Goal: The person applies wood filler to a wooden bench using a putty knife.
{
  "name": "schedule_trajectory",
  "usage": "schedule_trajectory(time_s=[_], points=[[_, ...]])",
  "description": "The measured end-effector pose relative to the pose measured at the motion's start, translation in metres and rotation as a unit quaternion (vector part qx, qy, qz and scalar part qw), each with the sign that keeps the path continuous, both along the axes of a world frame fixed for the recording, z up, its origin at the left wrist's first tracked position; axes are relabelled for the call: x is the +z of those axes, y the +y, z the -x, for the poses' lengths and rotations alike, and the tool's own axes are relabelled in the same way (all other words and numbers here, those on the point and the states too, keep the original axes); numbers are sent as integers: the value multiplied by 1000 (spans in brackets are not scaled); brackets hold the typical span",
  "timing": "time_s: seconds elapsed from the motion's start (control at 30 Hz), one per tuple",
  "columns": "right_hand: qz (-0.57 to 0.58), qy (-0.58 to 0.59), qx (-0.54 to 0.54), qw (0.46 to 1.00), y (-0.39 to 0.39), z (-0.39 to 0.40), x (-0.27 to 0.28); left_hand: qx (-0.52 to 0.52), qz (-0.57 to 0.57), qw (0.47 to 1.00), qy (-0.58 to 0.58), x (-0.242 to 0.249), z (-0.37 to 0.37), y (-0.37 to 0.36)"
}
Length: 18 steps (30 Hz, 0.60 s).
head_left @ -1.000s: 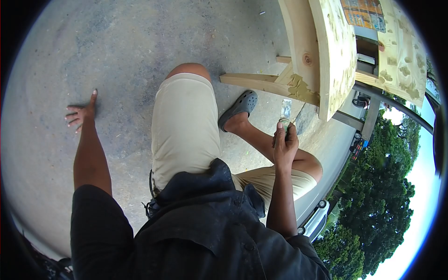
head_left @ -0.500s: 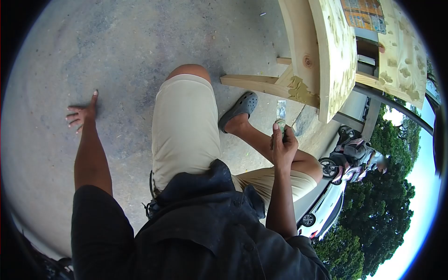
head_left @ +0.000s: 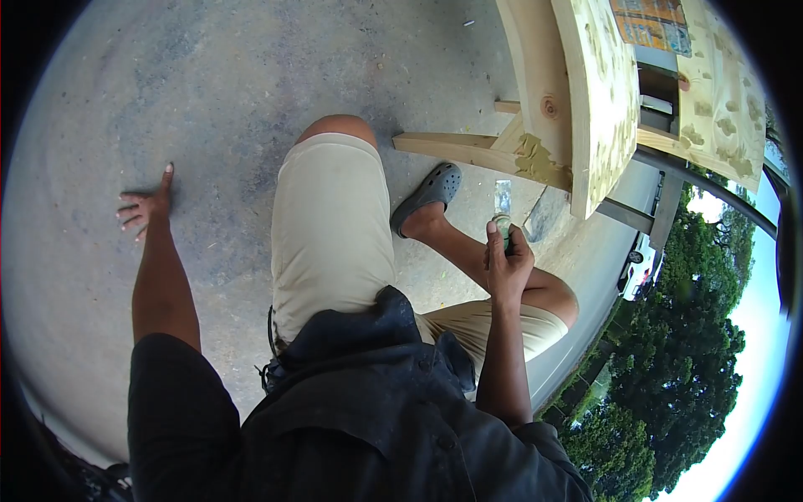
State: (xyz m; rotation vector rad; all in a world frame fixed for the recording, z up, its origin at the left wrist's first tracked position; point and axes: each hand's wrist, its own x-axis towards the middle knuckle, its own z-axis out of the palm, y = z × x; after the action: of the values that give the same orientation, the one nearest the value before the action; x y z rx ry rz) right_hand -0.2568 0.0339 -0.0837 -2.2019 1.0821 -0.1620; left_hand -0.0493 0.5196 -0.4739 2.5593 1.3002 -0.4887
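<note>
My left hand [head_left: 150,206] rests on the concrete floor [head_left: 226,75], fingers spread, with nothing in it. My right hand [head_left: 511,263] is closed around the greenish handle of a putty knife [head_left: 503,197], whose flat metal blade points away from me. Just past the blade stands a wooden frame [head_left: 544,50] of pale boards. Tan filler [head_left: 539,161] is smeared near the lower end of one board, and similar patches dot its other faces.
My bent knee [head_left: 339,130] and a foot in a grey clog [head_left: 439,188] are between my hands. A wooden leg [head_left: 447,149] juts from the frame toward the clog. Beyond lie a road, a white car [head_left: 640,266] and trees [head_left: 686,368].
A motorcycle with riders has gone from the road at right. The white car visible there now is farther up the road. Both my hands stay nearly still.
</note>
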Motion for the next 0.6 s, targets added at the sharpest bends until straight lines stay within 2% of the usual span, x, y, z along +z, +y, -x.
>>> schedule_trajectory(time_s=[0.57,0.6], points=[[77,43,25,996,-8,0,4,3,-4,1000,0,3,-1,-2],[133,36,48,989,-15,-1,3,3,-4,1000,3,3,-1,-2]])
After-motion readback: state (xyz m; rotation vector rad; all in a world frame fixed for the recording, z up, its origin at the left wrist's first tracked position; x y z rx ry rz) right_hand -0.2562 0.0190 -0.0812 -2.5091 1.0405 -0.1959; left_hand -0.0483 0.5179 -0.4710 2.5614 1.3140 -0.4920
